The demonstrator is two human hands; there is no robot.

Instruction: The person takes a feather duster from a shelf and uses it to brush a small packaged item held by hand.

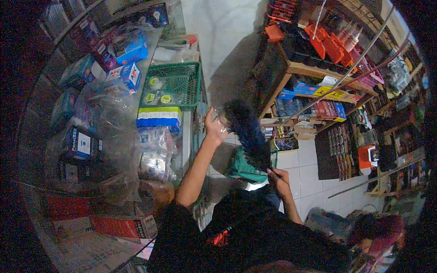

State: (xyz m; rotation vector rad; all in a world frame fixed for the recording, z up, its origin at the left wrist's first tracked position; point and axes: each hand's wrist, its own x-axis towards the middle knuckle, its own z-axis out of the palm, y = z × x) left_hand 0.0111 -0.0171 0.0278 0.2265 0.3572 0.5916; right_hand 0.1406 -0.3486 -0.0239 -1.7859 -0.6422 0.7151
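My right hand point(279, 181) is closed around the handle of a dark feather duster point(248, 129), whose bushy end points up and to the left. My left hand point(215, 129) is held up beside the duster's feathers, gripping a clear, shiny item point(222, 117). The duster partly covers that item, so its exact kind does not show. To the left of this hand stands a green plastic basket point(199, 86) with several clear round packs point(155, 83) bearing yellow-green labels.
Below the basket sits a row of blue, white and yellow boxes point(159, 119). Plastic-wrapped goods point(157, 159) and ABC boxes point(125, 78) crowd the left shelf. A wooden rack point(314, 70) with orange trays point(325, 43) stands right. Another green basket point(243, 164) is low ahead of me.
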